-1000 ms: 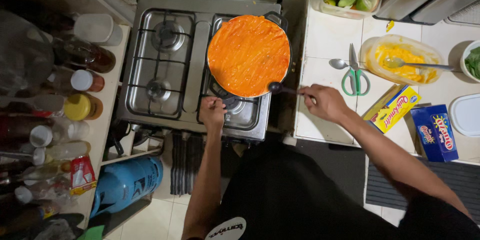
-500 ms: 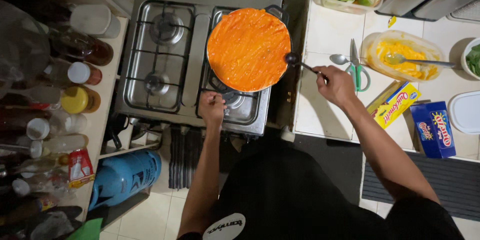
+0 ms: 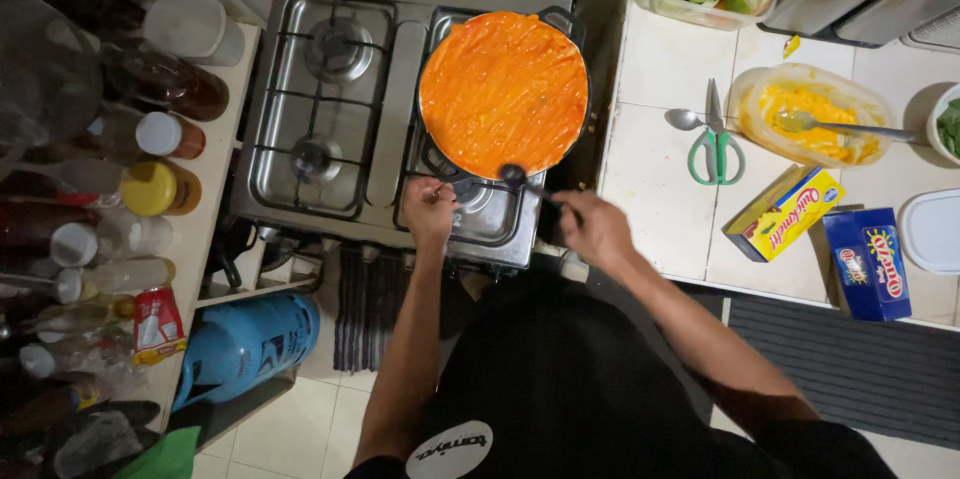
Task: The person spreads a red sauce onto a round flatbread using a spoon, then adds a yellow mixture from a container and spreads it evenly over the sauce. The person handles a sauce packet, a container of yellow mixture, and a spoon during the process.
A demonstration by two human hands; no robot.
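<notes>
**Head view: two hands at a pan of orange sauce**

Head camera looks straight down, and biggest in the shot is the steel stove [image 3: 330,119], four burners, sitting between a shelf crowded with bottles [image 3: 90,199] and a white tiled counter [image 3: 660,189]. On the back right burner sits the round pan [image 3: 503,91], filled edge to edge with smooth orange sauce. Below the stove, a blue gas cylinder [image 3: 250,344] lies on the floor.

Over on the counter: a clear tub of yellow food [image 3: 815,119] with a spoon in it, a blue box [image 3: 868,261], a yellow box [image 3: 783,211], green-handled scissors [image 3: 716,144] beside a second spoon.

Now the hands. Left hand [image 3: 430,211] is down at the stove's front edge, fingers curled in on the near pan handle. Right hand [image 3: 594,226] is clenched round a dark-handled ladle [image 3: 520,179], its round head poised just at the pan's near rim, over the front right burner.
</notes>
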